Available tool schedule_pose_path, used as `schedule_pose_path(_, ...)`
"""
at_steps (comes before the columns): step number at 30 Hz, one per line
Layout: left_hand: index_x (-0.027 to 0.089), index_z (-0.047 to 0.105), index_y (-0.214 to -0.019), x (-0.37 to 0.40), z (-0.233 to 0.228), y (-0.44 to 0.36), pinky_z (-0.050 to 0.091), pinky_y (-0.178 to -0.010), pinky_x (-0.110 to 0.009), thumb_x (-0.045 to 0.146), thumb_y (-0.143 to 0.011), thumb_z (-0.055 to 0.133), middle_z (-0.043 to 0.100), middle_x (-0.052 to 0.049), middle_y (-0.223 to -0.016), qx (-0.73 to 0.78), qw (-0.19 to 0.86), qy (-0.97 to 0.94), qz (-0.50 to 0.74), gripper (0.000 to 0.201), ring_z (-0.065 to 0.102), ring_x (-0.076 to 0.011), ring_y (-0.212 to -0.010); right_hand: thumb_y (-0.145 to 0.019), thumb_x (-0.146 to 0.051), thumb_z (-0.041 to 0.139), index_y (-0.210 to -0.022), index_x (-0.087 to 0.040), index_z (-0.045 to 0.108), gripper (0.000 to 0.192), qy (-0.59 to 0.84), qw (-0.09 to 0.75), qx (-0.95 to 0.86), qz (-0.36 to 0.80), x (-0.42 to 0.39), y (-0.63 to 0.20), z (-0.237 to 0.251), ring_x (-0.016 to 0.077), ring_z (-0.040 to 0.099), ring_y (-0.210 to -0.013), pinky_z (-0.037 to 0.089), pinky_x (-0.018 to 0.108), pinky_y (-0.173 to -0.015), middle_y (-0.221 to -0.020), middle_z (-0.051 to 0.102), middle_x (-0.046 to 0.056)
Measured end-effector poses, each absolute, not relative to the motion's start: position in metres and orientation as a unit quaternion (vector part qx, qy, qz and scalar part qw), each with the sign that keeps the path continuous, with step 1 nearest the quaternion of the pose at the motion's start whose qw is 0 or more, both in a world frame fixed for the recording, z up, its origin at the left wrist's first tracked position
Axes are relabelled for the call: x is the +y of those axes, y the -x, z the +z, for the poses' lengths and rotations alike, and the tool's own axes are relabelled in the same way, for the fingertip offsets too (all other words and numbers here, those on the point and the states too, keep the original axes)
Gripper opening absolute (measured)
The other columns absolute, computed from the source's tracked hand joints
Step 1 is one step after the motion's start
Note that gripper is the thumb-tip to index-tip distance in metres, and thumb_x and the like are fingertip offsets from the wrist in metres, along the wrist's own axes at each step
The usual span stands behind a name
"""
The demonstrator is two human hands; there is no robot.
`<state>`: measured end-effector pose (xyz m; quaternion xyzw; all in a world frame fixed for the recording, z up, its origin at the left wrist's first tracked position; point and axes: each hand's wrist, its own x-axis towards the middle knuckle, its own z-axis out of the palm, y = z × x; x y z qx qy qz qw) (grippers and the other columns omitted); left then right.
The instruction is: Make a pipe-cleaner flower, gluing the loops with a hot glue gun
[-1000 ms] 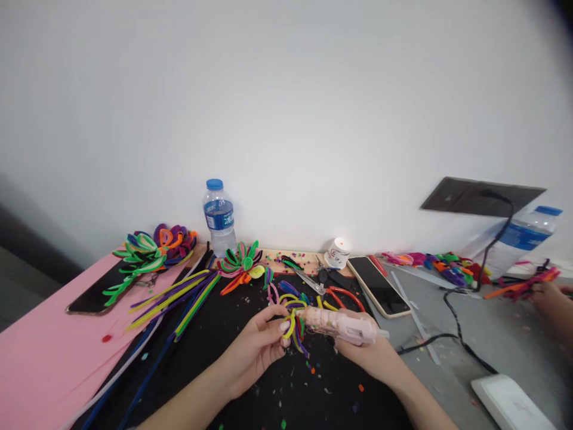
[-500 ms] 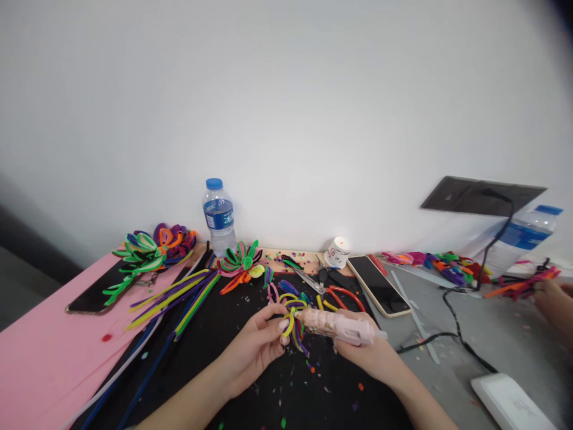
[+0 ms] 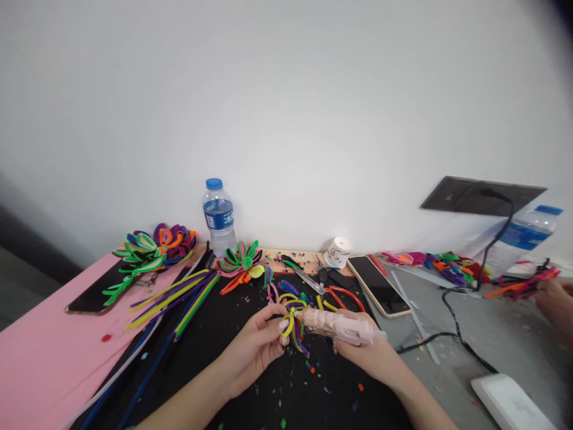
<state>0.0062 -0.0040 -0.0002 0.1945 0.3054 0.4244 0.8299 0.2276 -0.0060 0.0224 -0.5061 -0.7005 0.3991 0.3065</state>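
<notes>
Fingers (image 3: 282, 325) of my left hand (image 3: 255, 349) pinch the looped yellow and purple pipe-cleaner flower (image 3: 293, 319) above the black mat (image 3: 215, 334). To its right, my right hand (image 3: 373, 358) is closed around the pale pink hot glue gun (image 3: 342, 325), nozzle touching the flower. At far right, a co-worker's hand (image 3: 553, 301) holds orange and purple pipe cleaners (image 3: 523, 285).

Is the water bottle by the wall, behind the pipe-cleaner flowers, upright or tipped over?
Upright. The water bottle stands on its base against the wall, with its blue cap on top and its blue label level.
</notes>
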Motion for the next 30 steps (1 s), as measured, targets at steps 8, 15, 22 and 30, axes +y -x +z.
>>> schedule_pose_path(8, 0.015, 0.061, -0.085, -0.0049, -0.0009, -0.0056, 0.046, -0.053, -0.013, 0.012, -0.070, 0.070, 0.054, 0.000, -0.069, 0.304, 0.831, -0.193, 0.424, 0.018, 0.053, -0.0047, -0.055, -0.063, -0.016, 0.057, -0.064, -0.017, 0.059, 0.003, 0.531, 0.326, -0.696, 0.356, -0.0076, -0.2310, 0.0165, 0.0118, 0.051, -0.050, 0.042, 0.019, -0.046, -0.054, 0.056, -0.003)
schedule_pose_path(15, 0.015, 0.062, -0.086, -0.0051, -0.0008, -0.0054, 0.045, -0.052, -0.012, 0.012, -0.070, 0.071, 0.054, 0.001, -0.068, 0.306, 0.833, -0.198, 0.417, 0.019, 0.053, -0.0044, -0.055, -0.062, -0.018, 0.059, -0.066, -0.018, 0.061, 0.005, 0.550, 0.336, -0.692, 0.326, -0.0087, -0.2318, 0.0166, 0.0158, 0.059, -0.055, 0.049, 0.022, -0.051, -0.057, 0.061, -0.001)
schedule_pose_path(22, 0.015, 0.062, -0.085, -0.0046, -0.0004, -0.0055, 0.045, -0.054, -0.015, 0.013, -0.068, 0.072, 0.054, 0.001, -0.068, 0.314, 0.831, -0.200, 0.414, 0.020, 0.053, -0.0052, -0.055, -0.063, -0.019, 0.058, -0.068, -0.018, 0.063, 0.007, 0.552, 0.332, -0.684, 0.342, -0.0077, -0.2318, 0.0182, 0.0171, 0.060, -0.060, 0.050, 0.023, -0.053, -0.060, 0.063, 0.000)
schedule_pose_path(30, 0.015, 0.062, -0.086, -0.0047, -0.0006, -0.0055, 0.045, -0.053, -0.014, 0.012, -0.070, 0.071, 0.055, 0.000, -0.069, 0.310, 0.832, -0.193, 0.418, 0.019, 0.053, -0.0049, -0.055, -0.061, -0.017, 0.058, -0.066, -0.018, 0.062, 0.007, 0.533, 0.334, -0.686, 0.366, -0.0081, -0.2317, 0.0200, 0.0152, 0.055, -0.053, 0.045, 0.021, -0.047, -0.055, 0.060, -0.001)
